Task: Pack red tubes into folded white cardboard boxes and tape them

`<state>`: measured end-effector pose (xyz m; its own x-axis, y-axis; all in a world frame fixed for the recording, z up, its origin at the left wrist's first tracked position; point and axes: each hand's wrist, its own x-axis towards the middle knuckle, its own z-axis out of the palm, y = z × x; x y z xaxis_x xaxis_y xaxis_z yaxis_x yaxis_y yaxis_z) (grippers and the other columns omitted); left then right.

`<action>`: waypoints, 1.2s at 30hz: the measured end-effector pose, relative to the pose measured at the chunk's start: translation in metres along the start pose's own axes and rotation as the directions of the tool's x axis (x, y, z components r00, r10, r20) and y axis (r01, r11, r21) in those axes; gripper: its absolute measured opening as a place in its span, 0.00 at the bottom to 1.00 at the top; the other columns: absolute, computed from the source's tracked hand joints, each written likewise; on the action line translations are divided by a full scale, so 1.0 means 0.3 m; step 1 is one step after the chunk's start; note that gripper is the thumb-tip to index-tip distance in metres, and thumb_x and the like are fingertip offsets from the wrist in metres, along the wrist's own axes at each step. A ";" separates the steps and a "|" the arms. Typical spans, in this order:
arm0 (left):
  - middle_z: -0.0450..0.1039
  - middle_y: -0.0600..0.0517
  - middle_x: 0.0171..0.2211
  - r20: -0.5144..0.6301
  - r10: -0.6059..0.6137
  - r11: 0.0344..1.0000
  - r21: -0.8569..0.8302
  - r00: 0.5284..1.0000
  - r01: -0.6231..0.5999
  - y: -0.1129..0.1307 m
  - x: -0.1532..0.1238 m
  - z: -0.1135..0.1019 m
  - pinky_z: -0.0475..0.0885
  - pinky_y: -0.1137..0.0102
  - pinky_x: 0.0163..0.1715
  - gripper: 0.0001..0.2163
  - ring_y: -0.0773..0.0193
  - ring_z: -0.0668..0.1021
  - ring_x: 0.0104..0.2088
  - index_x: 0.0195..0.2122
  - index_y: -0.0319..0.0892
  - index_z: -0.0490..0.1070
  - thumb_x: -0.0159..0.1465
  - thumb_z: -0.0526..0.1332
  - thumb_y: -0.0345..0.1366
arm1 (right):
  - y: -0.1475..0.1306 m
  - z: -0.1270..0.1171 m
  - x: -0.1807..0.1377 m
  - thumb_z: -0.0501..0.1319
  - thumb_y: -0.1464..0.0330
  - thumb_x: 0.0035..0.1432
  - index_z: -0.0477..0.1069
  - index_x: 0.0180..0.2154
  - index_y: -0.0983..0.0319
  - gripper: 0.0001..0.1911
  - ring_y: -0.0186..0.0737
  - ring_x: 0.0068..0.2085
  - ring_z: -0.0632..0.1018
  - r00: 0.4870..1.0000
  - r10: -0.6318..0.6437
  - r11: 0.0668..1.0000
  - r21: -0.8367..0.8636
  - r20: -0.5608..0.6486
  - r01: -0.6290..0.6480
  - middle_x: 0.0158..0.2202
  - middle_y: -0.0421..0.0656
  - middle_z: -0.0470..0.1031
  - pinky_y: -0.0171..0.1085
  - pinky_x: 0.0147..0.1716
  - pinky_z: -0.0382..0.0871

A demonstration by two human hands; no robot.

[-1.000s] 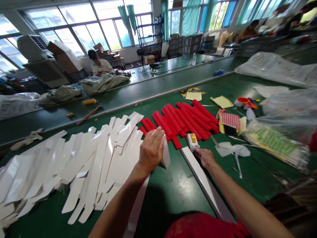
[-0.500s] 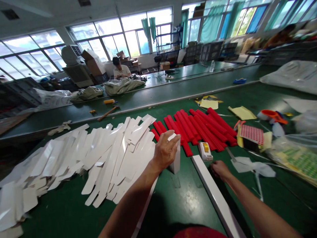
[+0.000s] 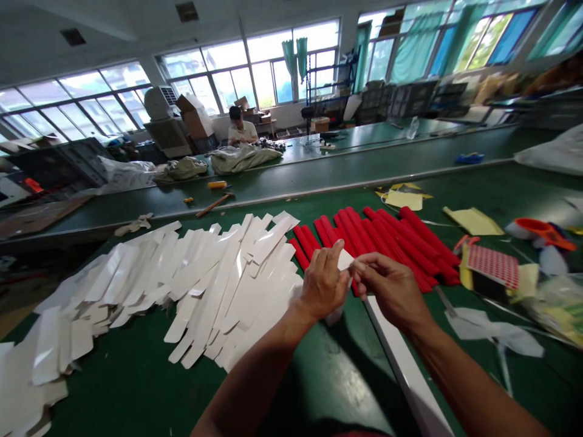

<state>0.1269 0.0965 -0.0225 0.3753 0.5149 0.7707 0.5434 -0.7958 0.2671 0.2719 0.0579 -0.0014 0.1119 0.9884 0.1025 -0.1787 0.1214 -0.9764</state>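
My left hand [image 3: 324,284] is wrapped around a narrow white cardboard box [image 3: 345,260] that stands on end, its top showing above the fingers. At the box's right edge, the fingertips of my right hand [image 3: 392,288] are pinched together against it; what may lie between them is hidden. Another long white box [image 3: 405,364] lies on the table below my right wrist. Beyond both hands is a row of red ribbed sticks or tubes [image 3: 387,237]. A heap of flat white card blanks [image 3: 237,273] spreads to the left of my left hand.
On the right lie orange-handled scissors or a tape roll [image 3: 544,233], a red-dotted sheet [image 3: 492,265] and clear plastic bags [image 3: 553,303]. A hammer [image 3: 214,205] rests on the far bench [image 3: 319,173], where a person [image 3: 241,130] sits behind.
My right hand has moved up and left from the table to the box in my left hand. The white tape dispenser with a yellow roll is now hidden behind it. The view has shifted left.
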 end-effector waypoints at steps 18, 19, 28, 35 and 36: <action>0.66 0.39 0.53 0.051 0.025 0.996 -0.091 0.998 -0.021 -0.008 -0.029 -0.033 0.71 0.56 0.53 0.19 0.52 0.71 0.54 0.58 0.40 0.65 0.64 0.55 0.29 | 0.017 0.021 0.027 0.73 0.52 0.38 0.62 0.29 0.60 0.27 0.32 0.14 0.69 0.969 0.248 0.961 0.118 0.019 -0.248 0.18 0.35 0.72 0.32 0.12 0.67; 0.66 0.40 0.53 0.061 0.032 0.994 -0.105 0.998 -0.025 -0.016 -0.028 -0.036 0.71 0.55 0.53 0.19 0.52 0.71 0.54 0.58 0.40 0.65 0.64 0.56 0.29 | 0.046 0.025 0.026 0.71 0.49 0.41 0.60 0.30 0.59 0.27 0.32 0.14 0.68 0.974 0.225 0.970 0.095 -0.005 -0.224 0.17 0.34 0.70 0.32 0.12 0.65; 0.71 0.44 0.45 -0.057 -0.038 0.999 0.004 0.998 0.038 -0.055 -0.048 0.026 0.75 0.60 0.43 0.19 0.56 0.75 0.44 0.54 0.41 0.66 0.63 0.64 0.39 | 0.382 -0.069 -0.035 0.71 0.57 0.44 0.68 0.28 0.60 0.17 0.32 0.23 0.68 0.981 0.081 0.762 -0.623 -0.174 -0.174 0.18 0.32 0.66 0.31 0.23 0.56; 0.70 0.46 0.40 -0.072 0.025 0.999 0.023 0.997 -0.024 -0.013 -0.099 0.044 0.74 0.66 0.38 0.19 0.59 0.75 0.39 0.55 0.41 0.66 0.63 0.64 0.36 | 0.393 -0.765 -0.140 0.58 0.67 0.55 0.73 0.40 0.66 0.12 0.47 0.41 0.76 0.654 -0.051 0.627 -0.534 -0.755 -0.567 0.38 0.53 0.75 0.40 0.38 0.67; 0.71 0.46 0.40 -0.074 0.035 0.999 0.021 0.997 -0.033 -0.009 -0.101 0.045 0.74 0.67 0.38 0.20 0.59 0.74 0.39 0.55 0.41 0.66 0.63 0.65 0.35 | 0.389 -0.863 -0.155 0.57 0.67 0.56 0.72 0.43 0.69 0.16 0.49 0.41 0.76 0.566 -0.057 0.624 -0.472 -0.823 -0.623 0.38 0.56 0.75 0.41 0.37 0.68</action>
<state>0.1243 0.0873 -0.0545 0.3374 0.4619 0.8202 0.5463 -0.8057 0.2290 0.4989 0.0024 -0.1693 0.8776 0.4774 -0.0428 0.2801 -0.5833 -0.7624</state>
